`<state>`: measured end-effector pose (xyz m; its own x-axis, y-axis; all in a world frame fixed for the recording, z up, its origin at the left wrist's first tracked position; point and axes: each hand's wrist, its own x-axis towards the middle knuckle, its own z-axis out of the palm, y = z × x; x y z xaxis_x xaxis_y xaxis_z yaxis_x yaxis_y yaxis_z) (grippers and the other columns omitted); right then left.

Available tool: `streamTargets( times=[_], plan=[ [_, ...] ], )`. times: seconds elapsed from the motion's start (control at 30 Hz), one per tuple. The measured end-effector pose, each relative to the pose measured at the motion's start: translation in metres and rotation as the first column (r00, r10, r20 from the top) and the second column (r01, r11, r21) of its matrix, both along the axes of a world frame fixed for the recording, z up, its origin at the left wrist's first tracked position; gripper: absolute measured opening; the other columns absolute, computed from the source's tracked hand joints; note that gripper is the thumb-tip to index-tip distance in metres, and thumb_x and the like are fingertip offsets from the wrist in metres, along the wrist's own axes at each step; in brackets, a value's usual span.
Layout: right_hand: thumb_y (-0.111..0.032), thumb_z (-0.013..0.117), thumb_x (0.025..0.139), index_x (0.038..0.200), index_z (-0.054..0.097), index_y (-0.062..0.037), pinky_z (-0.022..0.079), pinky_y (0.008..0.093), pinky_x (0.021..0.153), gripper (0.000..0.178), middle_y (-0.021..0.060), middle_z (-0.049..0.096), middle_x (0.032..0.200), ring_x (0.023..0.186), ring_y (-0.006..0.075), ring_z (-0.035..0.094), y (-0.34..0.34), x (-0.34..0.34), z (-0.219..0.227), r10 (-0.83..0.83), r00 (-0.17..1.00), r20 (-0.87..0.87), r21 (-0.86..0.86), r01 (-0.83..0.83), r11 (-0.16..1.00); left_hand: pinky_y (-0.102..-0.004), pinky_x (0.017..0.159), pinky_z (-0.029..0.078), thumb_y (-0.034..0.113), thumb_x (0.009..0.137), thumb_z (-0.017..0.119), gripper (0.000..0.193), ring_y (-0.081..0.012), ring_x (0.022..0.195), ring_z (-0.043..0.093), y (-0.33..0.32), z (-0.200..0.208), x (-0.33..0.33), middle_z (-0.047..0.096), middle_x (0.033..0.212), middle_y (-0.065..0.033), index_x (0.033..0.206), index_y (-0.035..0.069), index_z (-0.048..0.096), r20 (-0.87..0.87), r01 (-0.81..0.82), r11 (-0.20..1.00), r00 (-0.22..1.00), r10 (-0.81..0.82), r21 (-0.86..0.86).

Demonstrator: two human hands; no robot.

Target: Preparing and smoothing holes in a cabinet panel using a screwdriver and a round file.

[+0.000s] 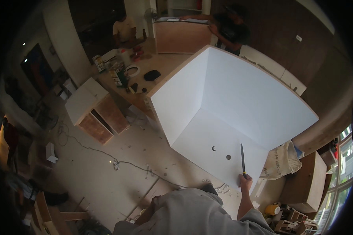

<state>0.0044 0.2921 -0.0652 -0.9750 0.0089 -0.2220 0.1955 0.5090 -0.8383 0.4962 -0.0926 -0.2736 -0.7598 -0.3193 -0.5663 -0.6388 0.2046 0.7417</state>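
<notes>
My right hand (246,181) is closed round the black and yellow handle of a long, narrow, dark file (242,157). The file points away from me, over the white bottom panel of a big open cabinet box (239,94). Two small round holes, one partly bright, show in that panel, left of the file. Low beside my grey shirt, part of my left arm (146,214) shows in shadow; the fingers of that hand cannot be made out.
A workbench (147,62) with bottles, a tape roll and tools stands behind. Two people are there, one leaning on a wooden panel (182,37). A small cabinet (96,109) and a cord (94,150) lie left; a sack (282,162) and a yellow jug (272,210) sit right.
</notes>
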Motion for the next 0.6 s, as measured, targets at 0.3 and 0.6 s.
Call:
streamTargets(
  times=[0.3, 0.6],
  plan=[
    [-0.032, 0.08, 0.083, 0.08, 0.068, 0.0027, 0.052, 0.0362, 0.04, 0.037, 0.0067, 0.06, 0.06, 0.045, 0.0174, 0.058, -0.001, -0.001, 0.001, -0.009, 1.0, 0.005, 0.069, 0.009, 0.998, -0.0434, 0.107, 0.056, 0.028, 0.089, 0.07, 0.054, -0.03, 0.123, 0.072, 0.0, 0.001, 0.004, 0.075, 0.132, -0.0165, 0.139, 0.01, 0.073, 0.01, -0.002, 1.0, 1.0, 0.002, 0.0],
    [-0.032, 0.08, 0.083, 0.083, 0.069, 0.0036, 0.053, 0.0374, 0.04, 0.037, 0.0082, 0.061, 0.061, 0.047, 0.0189, 0.06, -0.002, -0.001, -0.001, -0.009, 1.0, 0.019, 0.085, 0.007, 0.996, -0.0433, 0.107, 0.056, 0.028, 0.088, 0.071, 0.054, -0.0302, 0.123, 0.072, -0.001, -0.001, 0.006, 0.076, 0.132, -0.0165, 0.139, 0.01, 0.073, 0.018, -0.006, 1.0, 1.0, 0.006, 0.001]
  ],
)
